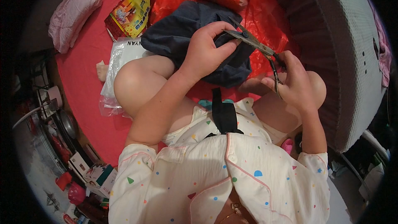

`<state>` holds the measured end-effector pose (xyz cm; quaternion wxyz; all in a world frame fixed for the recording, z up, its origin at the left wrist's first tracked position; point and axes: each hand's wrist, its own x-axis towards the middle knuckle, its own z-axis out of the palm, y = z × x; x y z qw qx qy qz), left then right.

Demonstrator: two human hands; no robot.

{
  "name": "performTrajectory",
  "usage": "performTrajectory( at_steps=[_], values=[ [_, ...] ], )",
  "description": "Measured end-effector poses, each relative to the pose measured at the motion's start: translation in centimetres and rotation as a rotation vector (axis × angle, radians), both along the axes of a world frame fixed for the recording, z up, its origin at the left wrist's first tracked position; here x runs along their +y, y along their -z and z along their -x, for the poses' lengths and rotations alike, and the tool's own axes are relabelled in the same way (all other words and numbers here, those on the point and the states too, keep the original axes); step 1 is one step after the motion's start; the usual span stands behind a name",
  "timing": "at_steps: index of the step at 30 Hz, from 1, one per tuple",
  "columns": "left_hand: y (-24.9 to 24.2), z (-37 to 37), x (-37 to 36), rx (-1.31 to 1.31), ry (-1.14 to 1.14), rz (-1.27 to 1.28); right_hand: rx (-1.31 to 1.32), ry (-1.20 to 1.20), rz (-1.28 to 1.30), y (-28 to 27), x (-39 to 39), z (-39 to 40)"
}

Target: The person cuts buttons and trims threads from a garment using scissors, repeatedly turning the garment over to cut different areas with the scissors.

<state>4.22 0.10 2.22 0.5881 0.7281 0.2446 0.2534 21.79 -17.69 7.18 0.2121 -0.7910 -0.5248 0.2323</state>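
My right hand (295, 79) is closed around the handles of a pair of scissors (260, 46), whose blades are parted and point up and left. Dark navy fabric (174, 29) lies bunched between my knees. The thumb and fingers of my left hand (209, 52) pinch this fabric at its right side, with the thumb tip close to the lower blade. A small dark round piece (245, 34), like a button, shows at the blades. Part of the cloth is hidden behind my left hand.
A crumpled red plastic bag (265, 16) spreads behind the fabric. Nearby are a red and yellow printed bag (132, 10) and a clear plastic packet (120, 58) on the red sheet (83, 83). A pink pillow (76, 12) lies far left; a grey padded panel (350, 58) rises at right.
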Motion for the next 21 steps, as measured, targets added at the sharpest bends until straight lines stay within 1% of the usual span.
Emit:
performTrajectory(
  at_steps=[2,4,5,7,8,10,11,13,14,16,17,19,20,21],
  values=[
    [-0.1,0.0,0.0,-0.004,0.020,0.030,-0.006,-0.017,-0.026,0.1,0.1,0.1],
    [-0.3,0.0,0.0,0.005,0.025,0.102,0.086,0.001,-0.042,0.1,0.4,0.4],
    [-0.3,0.1,0.1,0.005,0.026,0.102,0.087,0.001,-0.041,0.0,0.4,0.4],
    [-0.2,0.1,0.4,-0.008,0.065,0.177,0.233,0.048,0.200,-0.1,0.6,0.3],
    [0.0,0.2,0.6,-0.007,0.063,0.177,0.234,0.047,0.201,0.1,0.5,0.3],
    [0.8,0.3,0.7,0.032,0.040,0.070,0.575,0.077,0.202,1.0,0.1,0.2],
    [1.1,0.2,0.8,0.032,0.039,0.070,0.574,0.076,0.202,1.5,-0.1,0.3],
    [1.1,-0.3,0.7,-0.101,0.023,0.044,0.916,0.116,0.069,2.2,-0.3,0.8],
    [0.7,-0.2,0.4,-0.102,0.021,0.042,0.916,0.114,0.069,2.1,-0.2,0.9],
    [-0.5,-0.1,-0.4,-0.042,0.020,0.533,1.021,0.124,0.085,1.8,-0.1,1.0],
    [-0.6,-0.3,-0.5,-0.042,0.018,0.533,1.021,0.123,0.085,2.0,-0.2,1.0],
    [-0.6,-0.4,-0.5,-0.183,0.050,0.650,1.169,0.087,0.052,2.7,-0.5,1.2],
    [-0.5,-0.4,-0.4,-0.184,0.049,0.650,1.169,0.086,0.052,2.9,-0.6,1.3],
    [-0.2,-0.3,-0.3,-0.191,0.125,0.783,1.210,0.072,0.053,3.1,-0.7,1.5]
  ],
)
